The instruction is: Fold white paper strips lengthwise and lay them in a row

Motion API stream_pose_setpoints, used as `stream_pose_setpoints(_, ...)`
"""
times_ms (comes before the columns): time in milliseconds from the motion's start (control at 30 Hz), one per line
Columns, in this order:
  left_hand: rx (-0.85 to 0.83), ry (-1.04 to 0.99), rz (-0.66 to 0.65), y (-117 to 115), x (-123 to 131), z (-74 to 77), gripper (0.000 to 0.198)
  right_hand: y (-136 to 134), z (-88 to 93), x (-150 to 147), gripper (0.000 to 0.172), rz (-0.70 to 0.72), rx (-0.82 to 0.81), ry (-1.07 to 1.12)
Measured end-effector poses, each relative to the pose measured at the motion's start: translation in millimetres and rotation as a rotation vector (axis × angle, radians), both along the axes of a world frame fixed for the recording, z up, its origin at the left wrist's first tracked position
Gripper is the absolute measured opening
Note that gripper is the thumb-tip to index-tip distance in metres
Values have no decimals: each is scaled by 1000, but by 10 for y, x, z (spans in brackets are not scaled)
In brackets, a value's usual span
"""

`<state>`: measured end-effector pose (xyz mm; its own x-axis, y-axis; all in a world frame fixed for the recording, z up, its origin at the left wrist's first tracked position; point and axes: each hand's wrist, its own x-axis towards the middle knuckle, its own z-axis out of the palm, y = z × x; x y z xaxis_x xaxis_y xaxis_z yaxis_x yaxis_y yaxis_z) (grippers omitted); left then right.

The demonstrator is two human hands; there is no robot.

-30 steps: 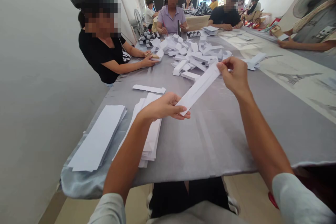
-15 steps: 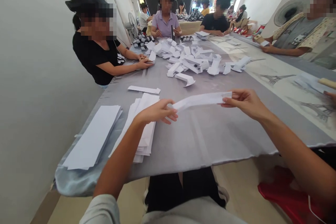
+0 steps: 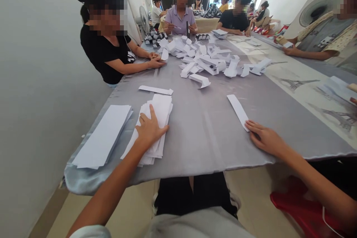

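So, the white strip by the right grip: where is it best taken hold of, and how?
Likely pinched at the near end of the white strip, coming from the near right: it is long and narrow, appears to lie flat on the table, and that end points toward the right grip, whose fingers rest there.

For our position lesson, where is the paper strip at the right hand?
The paper strip lies right of centre in the head view, on the grey tablecloth, its near end touching the right hand, with the paper heap beyond.
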<state>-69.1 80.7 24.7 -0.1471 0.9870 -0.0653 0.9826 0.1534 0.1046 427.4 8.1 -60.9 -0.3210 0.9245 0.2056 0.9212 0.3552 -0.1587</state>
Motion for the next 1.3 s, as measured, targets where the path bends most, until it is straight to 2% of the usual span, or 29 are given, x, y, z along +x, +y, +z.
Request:
stream_pose_setpoints(100, -48, 19, 36, -2, -51, 2, 109, -62, -60, 37, 57, 52, 5, 9)
stream_pose_setpoints(267, -42, 63, 32, -38, -233, -44, 102, -202, -164, -6, 67, 33, 30, 8)
stream_pose_setpoints(467, -34, 70, -18, -95, -422, -46, 101, -255, -246, 15, 65, -31, 68, 33)
stream_pose_setpoints(633, -11, 61, 61, -116, -523, -31, 102, -227, -293, 92, 59, -78, 120, 71)
stream_pose_setpoints(733, 56, 47, 62, -144, -562, -69, 101, -177, -335, 190, 53, -106, 172, 68)
stream_pose_setpoints(867, 193, 63, 11, -191, -595, -144, 96, -83, -391, 335, 48, -213, 233, 26)
stream_pose_setpoints(967, 207, 61, -25, -211, -609, -180, 92, -28, -414, 383, 46, -268, 237, -11)
stream_pose_setpoints(1100, 266, 105, -35, -229, -592, -208, 91, -5, -374, 331, 45, -296, 287, -40)
stream_pose_setpoints(1300, 430, 30, -78, -264, -574, -219, 98, -9, -113, 38, 51, -368, 372, -143)
